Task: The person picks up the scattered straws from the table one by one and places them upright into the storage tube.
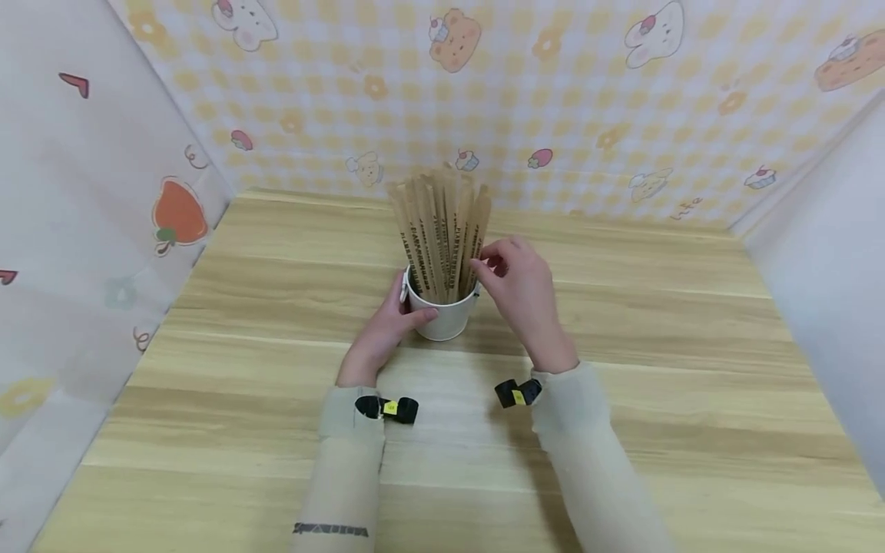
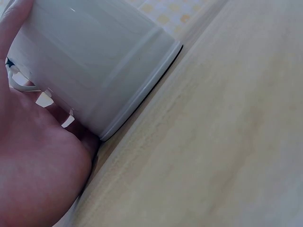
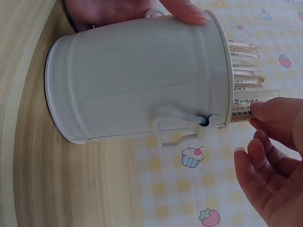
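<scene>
In the centre of the frame, the white bucket (image 1: 442, 319) is grasped by the left hand (image 1: 382, 326); one paper-wrapped stick (image 1: 477, 234) is pinched by the right hand (image 1: 522, 296).

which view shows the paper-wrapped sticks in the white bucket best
The head view: the whole bundle of wrapped sticks stands upright in the white bucket, the right hand pinching one and the left hand gripping the bucket. The right wrist view shows only a few stick ends past the rim. The left wrist view shows none, only bucket wall.
</scene>
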The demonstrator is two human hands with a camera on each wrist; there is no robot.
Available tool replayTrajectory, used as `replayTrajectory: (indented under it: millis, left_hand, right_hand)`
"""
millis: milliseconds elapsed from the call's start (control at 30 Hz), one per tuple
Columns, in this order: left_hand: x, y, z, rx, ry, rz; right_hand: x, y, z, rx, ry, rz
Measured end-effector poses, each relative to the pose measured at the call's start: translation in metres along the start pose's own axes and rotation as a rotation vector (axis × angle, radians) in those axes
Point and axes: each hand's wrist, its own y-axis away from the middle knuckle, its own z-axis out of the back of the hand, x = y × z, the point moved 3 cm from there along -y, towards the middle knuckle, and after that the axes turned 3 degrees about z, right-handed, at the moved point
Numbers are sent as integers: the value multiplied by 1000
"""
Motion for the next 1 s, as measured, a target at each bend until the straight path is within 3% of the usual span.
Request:
replayTrajectory:
  millis: [433,600,733,833,1000]
  left_hand:
    - [1,-1,-3,8,35,-16]
    - [10,-12,-1,33,39,-34]
    - [21,-18,3,4,48,-38]
    - [16,-12,4,-25,55,-15]
    - [-1,8,12,-34,-42,42]
  right_hand:
    - [-13,-1,-13,51,-1,-88]
    - [-21,6,-7,-25,14,-93]
    - [-34,14,2,-63,49,-75]
    - [-51,23,7,0,128,-88]
    - [-82,38,17,236,279,-35]
